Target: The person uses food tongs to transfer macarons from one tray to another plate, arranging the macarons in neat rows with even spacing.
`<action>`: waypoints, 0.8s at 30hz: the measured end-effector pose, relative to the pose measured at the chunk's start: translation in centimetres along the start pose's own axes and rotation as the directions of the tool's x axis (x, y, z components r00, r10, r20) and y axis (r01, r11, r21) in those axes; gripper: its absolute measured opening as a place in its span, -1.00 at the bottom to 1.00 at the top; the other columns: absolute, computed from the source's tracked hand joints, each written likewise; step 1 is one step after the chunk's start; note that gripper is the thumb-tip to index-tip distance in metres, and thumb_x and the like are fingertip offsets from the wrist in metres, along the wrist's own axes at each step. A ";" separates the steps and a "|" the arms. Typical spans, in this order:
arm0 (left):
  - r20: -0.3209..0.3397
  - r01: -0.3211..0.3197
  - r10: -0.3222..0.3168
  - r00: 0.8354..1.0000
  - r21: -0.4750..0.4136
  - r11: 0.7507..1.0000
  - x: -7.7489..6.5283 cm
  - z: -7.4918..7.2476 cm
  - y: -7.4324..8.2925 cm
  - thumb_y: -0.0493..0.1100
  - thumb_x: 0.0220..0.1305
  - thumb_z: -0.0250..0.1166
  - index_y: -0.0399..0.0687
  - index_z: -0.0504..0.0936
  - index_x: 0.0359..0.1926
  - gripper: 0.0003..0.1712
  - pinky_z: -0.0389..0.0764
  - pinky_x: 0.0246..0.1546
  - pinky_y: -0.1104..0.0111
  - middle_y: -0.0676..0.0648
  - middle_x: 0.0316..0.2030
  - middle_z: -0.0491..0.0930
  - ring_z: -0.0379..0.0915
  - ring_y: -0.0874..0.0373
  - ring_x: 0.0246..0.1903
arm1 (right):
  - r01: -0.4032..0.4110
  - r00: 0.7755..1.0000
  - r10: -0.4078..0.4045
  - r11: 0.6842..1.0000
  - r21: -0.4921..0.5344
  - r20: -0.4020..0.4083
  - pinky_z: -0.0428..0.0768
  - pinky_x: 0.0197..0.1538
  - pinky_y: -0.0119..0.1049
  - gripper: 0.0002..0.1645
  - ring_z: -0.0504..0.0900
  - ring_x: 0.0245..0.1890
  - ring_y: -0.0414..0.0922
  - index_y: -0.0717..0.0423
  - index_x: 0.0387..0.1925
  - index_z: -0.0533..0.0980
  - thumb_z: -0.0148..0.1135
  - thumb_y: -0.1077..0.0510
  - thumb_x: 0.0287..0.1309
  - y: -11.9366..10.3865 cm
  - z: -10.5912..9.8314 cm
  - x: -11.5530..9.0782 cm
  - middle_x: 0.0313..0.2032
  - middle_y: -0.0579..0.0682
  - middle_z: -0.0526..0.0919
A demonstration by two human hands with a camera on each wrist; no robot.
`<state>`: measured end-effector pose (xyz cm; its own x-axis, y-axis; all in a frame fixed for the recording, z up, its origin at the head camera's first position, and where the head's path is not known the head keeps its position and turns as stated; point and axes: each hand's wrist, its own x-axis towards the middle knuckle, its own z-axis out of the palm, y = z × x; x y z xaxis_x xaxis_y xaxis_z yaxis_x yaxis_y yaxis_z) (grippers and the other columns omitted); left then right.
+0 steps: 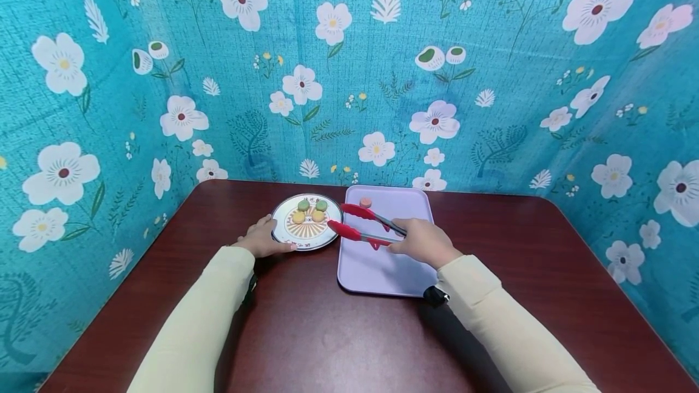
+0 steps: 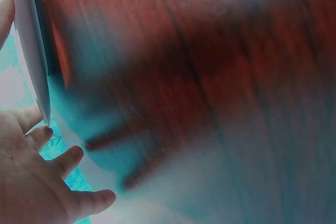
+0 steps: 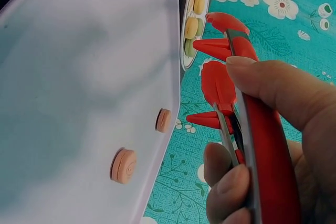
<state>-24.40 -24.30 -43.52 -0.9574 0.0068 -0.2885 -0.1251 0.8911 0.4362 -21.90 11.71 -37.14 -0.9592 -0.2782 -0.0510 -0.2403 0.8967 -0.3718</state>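
My left hand holds the left rim of a white patterned plate, the thumb along its near edge and the other fingers spread beside it. On the plate lie two green macarons, one a green macaron, and two yellow ones, one a yellow macaron. My right hand grips red-tipped tongs over a lilac tray. The tong tips stand apart near the plate's right rim, with nothing between them. Two pink macarons sit on the tray, including this pink macaron in the right wrist view.
The tray stands just right of the plate on a dark red-brown table. Behind and at both sides hangs a teal flowered cloth. A dark band shows at the right wrist.
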 end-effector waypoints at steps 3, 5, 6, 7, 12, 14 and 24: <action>0.004 0.004 -0.004 1.000 -0.001 1.000 0.0 0.0 0.0 0.36 0.01 0.33 -0.20 0.01 0.49 0.22 -0.08 0.26 -0.35 -0.30 0.48 -0.12 -0.16 -0.31 0.40 | -0.006 1.000 0.006 1.000 -0.007 0.000 0.50 -0.34 -0.22 -0.19 0.50 -0.34 -0.08 0.06 0.25 0.47 0.49 -0.05 -0.08 0.3 0.0 -0.1 -0.13 0.08 0.68; 0.005 0.005 -0.005 1.000 -0.001 1.000 0.0 -0.1 0.1 0.36 0.01 0.33 -0.20 0.01 0.49 0.23 -0.08 0.26 -0.35 -0.30 0.48 -0.12 -0.16 -0.31 0.40 | -0.013 1.000 0.013 1.000 -0.006 -0.001 0.50 -0.35 -0.22 -0.18 0.50 -0.35 -0.08 0.06 0.26 0.46 0.49 -0.06 -0.08 0.4 -0.1 -0.3 -0.12 0.09 0.67; 0.004 0.004 -0.004 1.000 0.000 1.000 -0.1 -0.1 0.1 0.36 0.02 0.33 -0.21 0.01 0.49 0.22 -0.07 0.26 -0.35 -0.31 0.47 -0.12 -0.16 -0.31 0.40 | -0.016 1.000 0.016 1.000 -0.005 -0.003 0.50 -0.35 -0.22 -0.18 0.50 -0.34 -0.08 0.05 0.26 0.46 0.49 -0.06 -0.08 0.4 -0.2 -0.3 -0.11 0.09 0.67; 0.004 0.003 -0.003 1.000 0.000 1.000 -0.1 -0.1 0.1 0.37 0.02 0.33 -0.21 0.01 0.49 0.22 -0.07 0.26 -0.35 -0.31 0.47 -0.12 -0.16 -0.31 0.40 | -0.020 1.000 0.020 1.000 -0.004 -0.005 0.51 -0.35 -0.22 -0.17 0.50 -0.34 -0.08 0.06 0.27 0.46 0.49 -0.06 -0.08 0.5 -0.2 -0.4 -0.10 0.09 0.67; 0.004 -0.003 0.003 1.000 0.002 1.000 -0.1 -0.1 0.1 0.37 0.03 0.32 -0.23 0.01 0.48 0.22 -0.08 0.26 -0.35 -0.32 0.47 -0.12 -0.17 -0.32 0.40 | -0.028 1.000 0.028 1.000 0.008 -0.010 0.52 -0.36 -0.23 -0.14 0.51 -0.31 -0.07 0.06 0.28 0.44 0.50 -0.05 -0.10 0.8 -0.3 -0.8 -0.06 0.10 0.66; 0.004 -0.004 0.004 1.000 0.003 1.000 -0.1 -0.2 0.1 0.36 0.03 0.32 -0.23 0.01 0.48 0.22 -0.07 0.26 -0.36 -0.32 0.47 -0.12 -0.17 -0.33 0.40 | -0.029 0.999 0.029 1.000 0.008 -0.014 0.51 -0.37 -0.24 -0.14 0.51 -0.32 -0.07 0.06 0.28 0.43 0.50 -0.05 -0.10 0.9 -0.3 -1.0 -0.06 0.11 0.66; 0.008 0.000 0.000 1.000 0.000 1.000 -0.4 -0.3 0.4 0.35 0.04 0.32 -0.23 0.02 0.48 0.20 -0.09 0.26 -0.36 -0.32 0.47 -0.12 -0.18 -0.33 0.40 | -0.042 0.999 0.042 0.999 0.005 -0.027 0.47 -0.43 -0.27 -0.14 0.49 -0.41 -0.09 0.08 0.28 0.44 0.50 -0.04 -0.10 1.6 -0.2 -1.6 -0.10 0.13 0.68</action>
<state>-24.14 -24.02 -42.98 -0.9554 0.0100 -0.2951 -0.1254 0.8910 0.4362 -20.80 13.67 -37.52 -0.9721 -0.2306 -0.0420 -0.1987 0.9059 -0.3739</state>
